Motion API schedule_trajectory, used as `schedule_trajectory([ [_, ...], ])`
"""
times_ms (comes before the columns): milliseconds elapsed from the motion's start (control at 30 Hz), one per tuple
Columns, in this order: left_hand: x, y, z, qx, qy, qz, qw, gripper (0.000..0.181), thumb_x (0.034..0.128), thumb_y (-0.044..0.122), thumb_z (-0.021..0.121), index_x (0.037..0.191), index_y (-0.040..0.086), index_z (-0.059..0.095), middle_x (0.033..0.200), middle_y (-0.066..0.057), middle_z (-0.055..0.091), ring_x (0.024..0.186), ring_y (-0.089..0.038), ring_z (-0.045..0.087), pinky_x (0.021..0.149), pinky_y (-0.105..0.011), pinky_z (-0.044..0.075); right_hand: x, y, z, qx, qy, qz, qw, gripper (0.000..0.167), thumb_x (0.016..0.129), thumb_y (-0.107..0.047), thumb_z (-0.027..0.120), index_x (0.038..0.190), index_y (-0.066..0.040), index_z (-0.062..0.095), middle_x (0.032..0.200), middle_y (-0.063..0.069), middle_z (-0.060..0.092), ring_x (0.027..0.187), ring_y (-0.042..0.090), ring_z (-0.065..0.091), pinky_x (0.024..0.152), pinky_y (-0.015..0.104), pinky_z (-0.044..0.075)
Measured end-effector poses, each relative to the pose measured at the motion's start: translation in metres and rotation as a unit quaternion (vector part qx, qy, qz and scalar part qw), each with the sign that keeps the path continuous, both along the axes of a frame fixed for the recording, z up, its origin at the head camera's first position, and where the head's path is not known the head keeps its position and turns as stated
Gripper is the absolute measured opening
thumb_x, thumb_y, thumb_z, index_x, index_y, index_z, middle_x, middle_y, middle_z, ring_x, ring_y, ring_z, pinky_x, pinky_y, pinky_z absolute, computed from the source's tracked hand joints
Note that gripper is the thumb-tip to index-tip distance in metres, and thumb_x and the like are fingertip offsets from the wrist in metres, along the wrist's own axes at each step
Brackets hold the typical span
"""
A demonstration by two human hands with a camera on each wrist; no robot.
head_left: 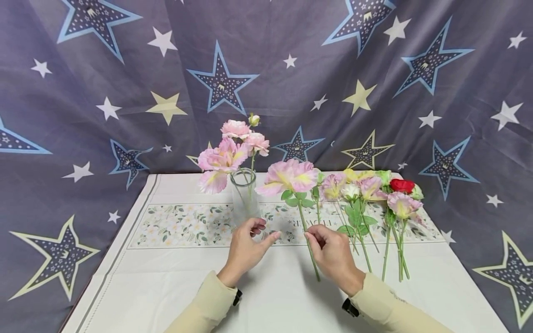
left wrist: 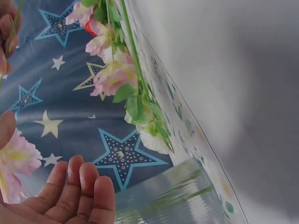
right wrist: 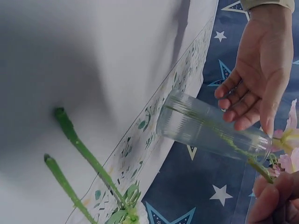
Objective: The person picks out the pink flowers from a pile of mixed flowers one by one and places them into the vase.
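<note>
My right hand (head_left: pixel 333 252) pinches the green stem of a pink-and-yellow artificial flower (head_left: pixel 291 178), whose bloom leans up to the left. Just left of it stands a clear ribbed glass vase (head_left: pixel 243 206) with a pink iris-like flower (head_left: pixel 225 157) and a stem of lighter pink blooms (head_left: pixel 236 128) in it. In front of the vase is my left hand (head_left: pixel 246 247), fingers loosely bent and holding nothing; the left wrist view shows its bare fingers (left wrist: pixel 91 191) beside the glass. In the right wrist view the held stem's cut end is out of sight.
Several loose flowers lie to the right on the white table (head_left: pixel 175 282), among them a red bloom (head_left: pixel 401 186), a white one (head_left: pixel 350 191) and a pink one (head_left: pixel 403 205). A floral printed strip (head_left: pixel 179 226) crosses the table. A star-patterned curtain (head_left: pixel 275 27) hangs behind.
</note>
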State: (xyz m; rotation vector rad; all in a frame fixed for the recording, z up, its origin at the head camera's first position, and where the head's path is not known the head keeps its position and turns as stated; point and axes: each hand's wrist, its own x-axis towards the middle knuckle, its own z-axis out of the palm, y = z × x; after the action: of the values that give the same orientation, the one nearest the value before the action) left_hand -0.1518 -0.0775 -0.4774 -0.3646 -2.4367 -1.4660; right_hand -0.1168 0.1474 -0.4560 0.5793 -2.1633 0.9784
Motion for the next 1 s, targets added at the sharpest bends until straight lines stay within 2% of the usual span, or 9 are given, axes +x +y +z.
schedule_trajectory([
  [167, 0.002, 0.006, 0.002, 0.019, 0.009, -0.02, 0.9996, 0.041, 0.0838, 0.041, 0.086, 0.109, 0.012, 0.071, 0.098, 0.002, 0.07, 0.09, -0.026, 0.066, 0.082, -0.043, 0.054, 0.003, -0.004, 0.0, 0.005, -0.001, 0.002, 1.0, 0.019, 0.079, 0.012, 0.081, 0.082, -0.004, 0.071, 0.061, -0.006, 0.061, 0.05, -0.005, 0.047, 0.045, 0.011, 0.04],
  [400, 0.007, 0.016, 0.009, 0.063, 0.0, -0.057, 0.9964, 0.037, 0.0866, 0.038, 0.084, 0.109, 0.012, 0.072, 0.097, 0.0, 0.072, 0.088, -0.02, 0.067, 0.083, -0.046, 0.056, 0.007, -0.01, -0.002, 0.011, -0.014, 0.008, 0.9998, 0.02, 0.081, 0.011, 0.08, 0.082, -0.005, 0.07, 0.063, -0.006, 0.061, 0.05, -0.007, 0.046, 0.044, 0.01, 0.039],
  [567, 0.009, 0.025, 0.012, 0.097, -0.008, -0.076, 0.9924, 0.031, 0.0871, 0.032, 0.084, 0.106, 0.01, 0.074, 0.094, -0.003, 0.074, 0.085, -0.021, 0.069, 0.081, -0.04, 0.058, 0.008, -0.015, -0.005, 0.007, -0.006, 0.01, 0.9999, 0.02, 0.08, 0.011, 0.08, 0.082, -0.006, 0.069, 0.063, -0.005, 0.062, 0.051, -0.005, 0.048, 0.045, 0.009, 0.04],
  [733, 0.012, 0.032, 0.013, 0.124, -0.014, -0.096, 0.9875, 0.021, 0.0888, 0.025, 0.083, 0.102, 0.011, 0.075, 0.091, 0.0, 0.074, 0.082, -0.018, 0.069, 0.077, -0.035, 0.058, 0.009, -0.019, -0.006, 0.005, -0.004, 0.016, 0.9999, 0.019, 0.08, 0.011, 0.08, 0.081, -0.005, 0.069, 0.063, -0.005, 0.062, 0.052, -0.005, 0.048, 0.046, 0.009, 0.041],
  [867, 0.013, 0.038, 0.014, 0.149, -0.023, -0.096, 0.9838, 0.017, 0.0896, 0.019, 0.082, 0.101, 0.008, 0.075, 0.09, 0.001, 0.073, 0.081, -0.017, 0.067, 0.075, -0.031, 0.057, 0.01, -0.021, -0.007, 0.006, -0.005, 0.02, 0.9998, 0.019, 0.08, 0.011, 0.08, 0.081, -0.005, 0.069, 0.062, -0.004, 0.062, 0.051, -0.006, 0.048, 0.045, 0.008, 0.041],
  [1000, 0.013, 0.042, 0.014, 0.152, -0.024, -0.079, 0.9849, 0.01, 0.09, 0.01, 0.08, 0.097, 0.005, 0.076, 0.088, -0.002, 0.074, 0.079, -0.018, 0.066, 0.073, -0.029, 0.055, 0.011, -0.024, -0.008, 0.012, 0.001, 0.02, 0.9997, 0.019, 0.08, 0.01, 0.08, 0.081, -0.005, 0.069, 0.062, -0.005, 0.061, 0.051, -0.005, 0.047, 0.045, 0.008, 0.04],
])
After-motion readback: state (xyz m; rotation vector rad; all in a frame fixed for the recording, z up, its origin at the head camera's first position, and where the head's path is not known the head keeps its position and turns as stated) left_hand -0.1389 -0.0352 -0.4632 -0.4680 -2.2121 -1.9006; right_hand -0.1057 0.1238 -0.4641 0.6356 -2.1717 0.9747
